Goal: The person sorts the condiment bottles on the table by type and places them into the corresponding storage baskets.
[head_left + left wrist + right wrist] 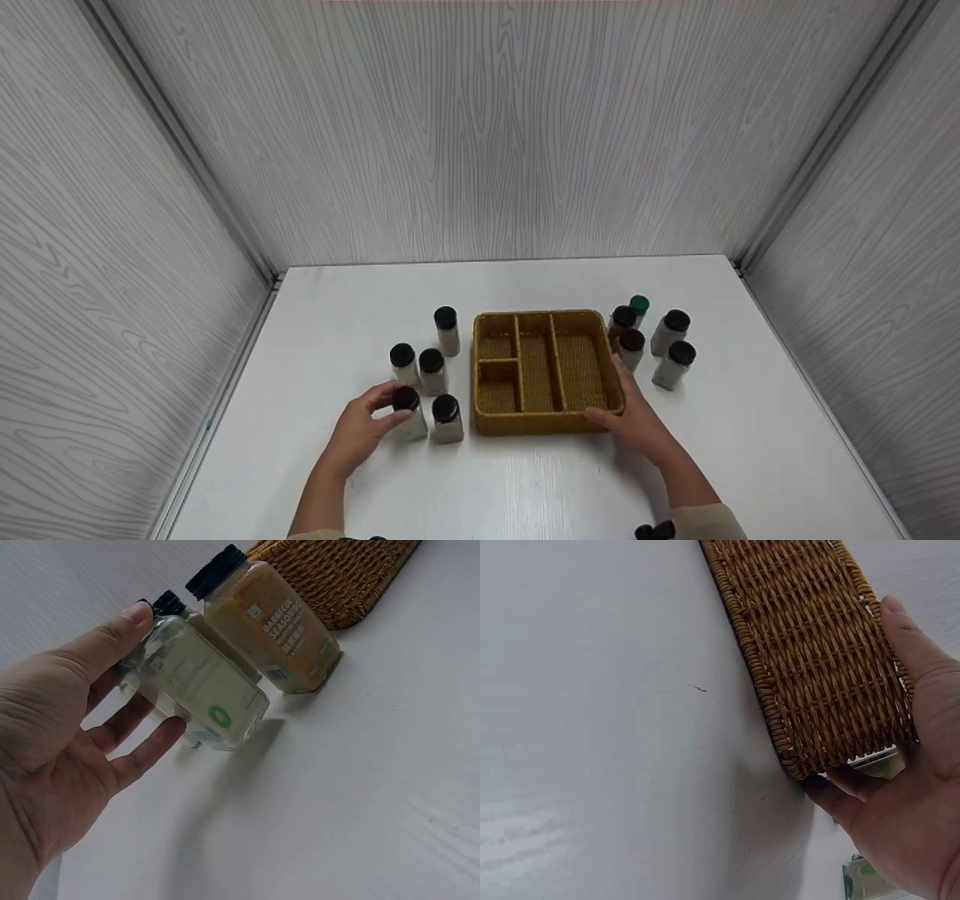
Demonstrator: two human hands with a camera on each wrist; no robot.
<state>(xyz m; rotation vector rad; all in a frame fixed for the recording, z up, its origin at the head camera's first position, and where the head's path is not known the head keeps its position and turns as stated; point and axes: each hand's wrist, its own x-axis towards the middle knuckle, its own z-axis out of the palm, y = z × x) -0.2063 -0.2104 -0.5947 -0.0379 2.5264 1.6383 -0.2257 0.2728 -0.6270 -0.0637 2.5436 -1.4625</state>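
My left hand [358,429] holds a clear glass seasoning jar [210,686] near its black cap, thumb on one side and fingers on the other. The jar has pale contents and a green ring on its label; it tilts slightly in the head view. Just right of it stands a jar labelled barbecue seasoning [281,634], with orange-brown contents. My right hand [636,421] grips the front right corner of a brown woven basket [532,425], thumb at the rim and fingers along the right side. The basket's four sections hold nothing.
Behind the left hand stand more black-capped jars [433,373], one [448,337] farther back near the basket. To the basket's right are several others [670,369], including one with a green cap [639,304]. Pale wood-grain panels [495,135] enclose the white table [525,487].
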